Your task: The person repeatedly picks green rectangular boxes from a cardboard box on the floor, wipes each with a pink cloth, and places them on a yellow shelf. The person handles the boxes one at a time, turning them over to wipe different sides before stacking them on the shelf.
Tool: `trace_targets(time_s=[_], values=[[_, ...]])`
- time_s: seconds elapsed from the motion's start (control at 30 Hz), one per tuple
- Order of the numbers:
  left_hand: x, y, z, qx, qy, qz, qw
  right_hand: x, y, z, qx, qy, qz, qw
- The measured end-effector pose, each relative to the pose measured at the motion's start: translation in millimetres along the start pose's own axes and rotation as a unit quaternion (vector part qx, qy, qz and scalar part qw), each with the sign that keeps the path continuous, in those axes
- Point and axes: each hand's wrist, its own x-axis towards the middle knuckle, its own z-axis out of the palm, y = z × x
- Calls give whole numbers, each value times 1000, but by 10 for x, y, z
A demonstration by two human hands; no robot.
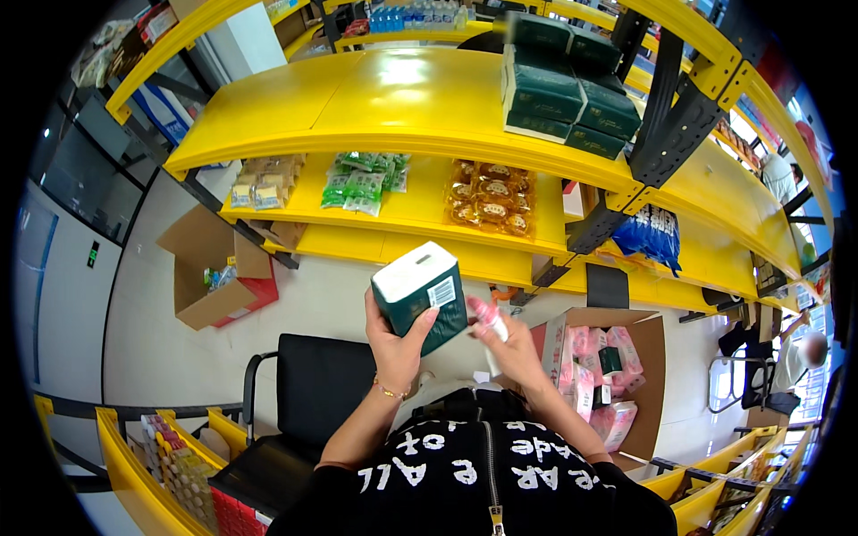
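Note:
A dark green and white soft pack of tissues (407,308) is gripped in my left hand (398,347), tilted in front of my chest. A barcode label shows on its side, and an oval opening on its white top face. My right hand (523,357), just to the right of the pack, is closed on a small pink and white object (488,318) like a tube or small bottle; its kind is not clear. More green tissue packs (559,94) stand stacked on the upper yellow shelf (357,98), at its right end.
Bagged snacks (492,196) and green packets (365,183) lie on the shelf below. An open carton (657,384) of pink packs stands to my right. At left are another carton (219,290) and a black chair (322,384). A person (795,362) is at far right.

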Motion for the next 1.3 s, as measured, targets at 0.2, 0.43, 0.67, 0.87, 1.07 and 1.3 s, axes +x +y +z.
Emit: trace_targets(time_s=[0.2,0.43,0.67,0.87,1.07,1.3], values=[[85,35,-111,257,-43,135,956,210,-677,70,-210,109,-244,941],[116,39,-214,361,-120,259,888,323,-731,299,-395,-46,-282,873],[71,2,-231,317,-140,243,906,196,-731,418,-349,-103,-283,888],[49,14,-171,318,-130,227,911,290,-558,275,-326,-39,-246,912],[-45,-103,-126,271,-101,150,946,265,-342,191,-177,31,-218,959],[-4,-200,11,-300,64,-279,910,145,-267,172,-220,151,-284,921]])
